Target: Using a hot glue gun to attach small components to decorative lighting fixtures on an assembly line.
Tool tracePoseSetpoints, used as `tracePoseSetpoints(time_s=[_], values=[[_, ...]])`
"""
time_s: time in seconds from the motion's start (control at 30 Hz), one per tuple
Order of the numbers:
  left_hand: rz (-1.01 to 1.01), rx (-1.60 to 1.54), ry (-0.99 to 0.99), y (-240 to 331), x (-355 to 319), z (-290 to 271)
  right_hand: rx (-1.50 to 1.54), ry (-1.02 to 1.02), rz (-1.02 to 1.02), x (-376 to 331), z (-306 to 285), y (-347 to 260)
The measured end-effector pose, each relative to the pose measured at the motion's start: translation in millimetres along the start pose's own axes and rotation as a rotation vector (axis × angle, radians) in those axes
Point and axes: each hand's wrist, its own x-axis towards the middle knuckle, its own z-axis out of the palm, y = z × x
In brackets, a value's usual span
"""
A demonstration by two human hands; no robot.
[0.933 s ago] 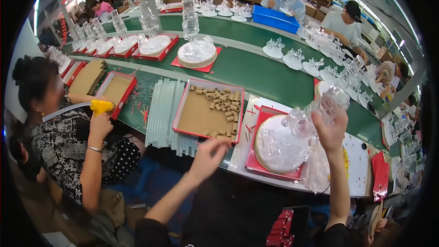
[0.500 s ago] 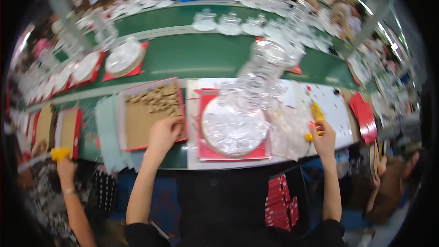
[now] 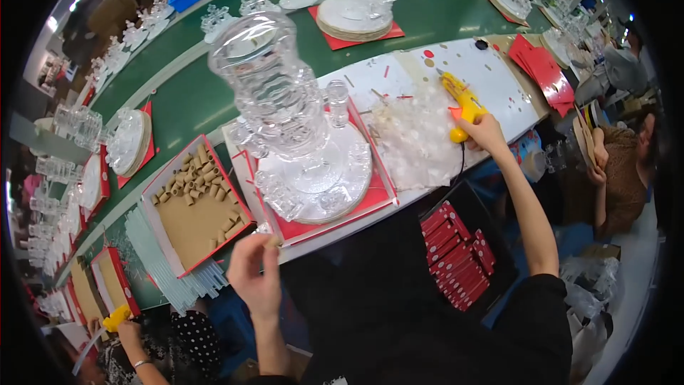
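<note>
My right hand [image 3: 484,132] is closed round a yellow glue gun [image 3: 463,100], whose nozzle points to the far left and whose dark cord hangs below it. At the table's near edge, my left hand [image 3: 255,274] pinches a small brown cardboard tube [image 3: 273,241], partly hidden by the fingers. Between my hands a tall clear plastic tiered piece [image 3: 274,85] stands on a silvery-white round base [image 3: 349,180]. Smaller clear cup-like pieces [image 3: 281,192] sit around it. The base rests in a shallow red-edged tray [image 3: 385,189].
A red-edged box [image 3: 182,242] of cardboard tubes stands left, beside pale plastic sticks [image 3: 164,257]. Crumpled clear plastic [image 3: 413,139] lies right of the tray. Red sheets [image 3: 545,75] are farther right. A black bin [image 3: 507,271] holds red packets below. Co-workers sit on both sides.
My view has swung right. My right hand has taken hold of the glue gun. My left hand has left the tube box and drawn to the near edge with a cardboard tube.
</note>
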Motion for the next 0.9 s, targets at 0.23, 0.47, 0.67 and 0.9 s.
tracePoseSetpoints(time_s=[0.23, 0.47, 0.67, 0.9], values=[[-0.139, -0.329, -0.163, -14.6, -30.5, 32.2, 0.685, -0.514, 0.168, 12.2, -11.4, 31.2], [-0.280, -0.653, -0.146, -3.3, -22.3, 37.0, 1.333, -0.677, 0.145, -68.7, 24.5, 27.8], [-0.271, -0.677, -0.178, -2.1, -23.0, 29.8, 1.591, -1.247, -0.133, -100.3, 33.8, 21.5], [-0.231, -0.661, -0.142, -6.7, -20.6, 37.4, 1.287, -1.065, -0.202, -180.9, 38.3, -38.8]])
